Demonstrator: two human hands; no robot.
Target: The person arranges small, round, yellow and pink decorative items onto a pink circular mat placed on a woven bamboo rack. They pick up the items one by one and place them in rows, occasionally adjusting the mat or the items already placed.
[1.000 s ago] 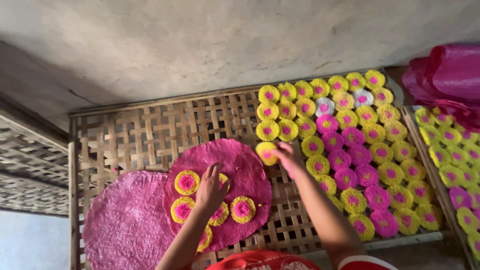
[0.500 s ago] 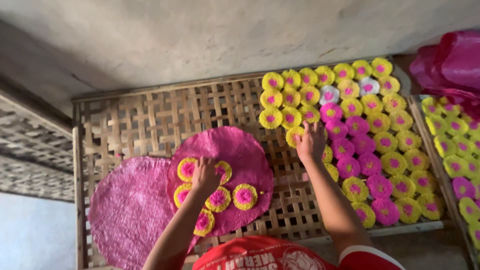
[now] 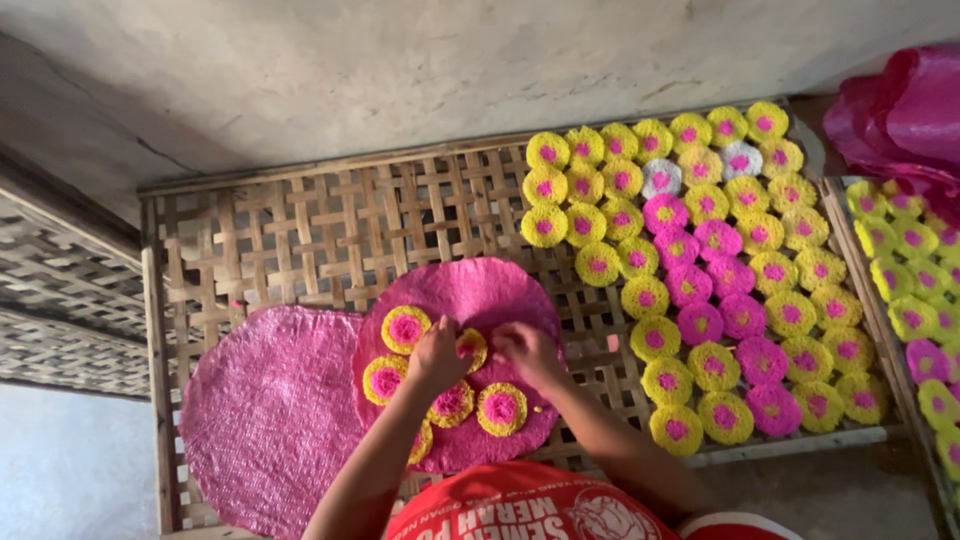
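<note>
Two round pink woven mats lie on a woven bamboo tray (image 3: 300,230): one at the left (image 3: 270,410), and one in the middle (image 3: 480,300) carrying several yellow discs with pink centres. My left hand (image 3: 437,355) rests on this middle mat, its fingers on a yellow disc (image 3: 472,348). My right hand (image 3: 528,352) is right beside it, fingertips near the same disc. Whether either hand grips the disc is not clear. More discs lie around them, such as one at the upper left (image 3: 405,328) and one at the lower right (image 3: 501,407).
Several yellow and pink discs in rows (image 3: 700,270) cover the right half of the tray. A second tray with discs (image 3: 915,300) sits at the right edge. A crumpled pink plastic bag (image 3: 900,110) lies at the upper right. Concrete floor (image 3: 350,80) lies beyond.
My right hand has drawn back from the rows of discs on the right to the middle pink mat, beside my left hand. The camera has shifted slightly.
</note>
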